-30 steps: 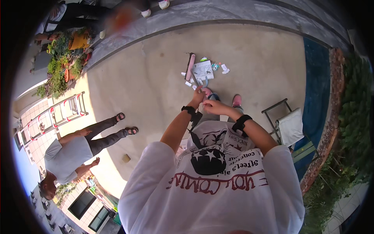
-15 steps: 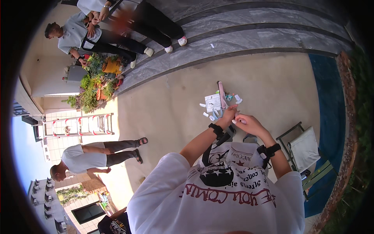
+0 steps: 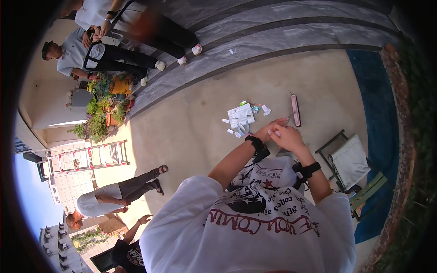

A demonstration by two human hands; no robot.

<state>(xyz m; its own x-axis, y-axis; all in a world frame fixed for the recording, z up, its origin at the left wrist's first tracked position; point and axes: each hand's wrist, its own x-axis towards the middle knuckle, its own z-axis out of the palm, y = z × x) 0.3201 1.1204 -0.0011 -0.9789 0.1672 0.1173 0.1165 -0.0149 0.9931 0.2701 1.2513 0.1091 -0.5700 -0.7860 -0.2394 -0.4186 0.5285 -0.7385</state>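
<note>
One concrete floor [image 3: 191,132] forms your working surface, with a folding chair [image 3: 349,157] at 4 o'clock from your hands. The broom [image 3: 296,110] comes next in size: its long pink head lies at 1 o'clock, just beyond your hands, joined to them by the thin handle [image 3: 288,119]. Whether the head touches the floor cannot be told. Expect a light tool with a stiff handle and a softer, yielding brush edge; it is unlikely to break, but the head will probably twist if you grip loosely. A smooth handle may slip in damp palms. Take hold on the handle, hands spaced apart for leverage, not on the head. A flat white bag [image 3: 237,116] sits at 10 o'clock. Your left hand [image 3: 272,129] is wrapped on the handle; your right hand [image 3: 289,138], close beside it, is clenched on the same handle. Smallest are the white scraps [image 3: 266,110], at 11 o'clock, near the bag.
</note>
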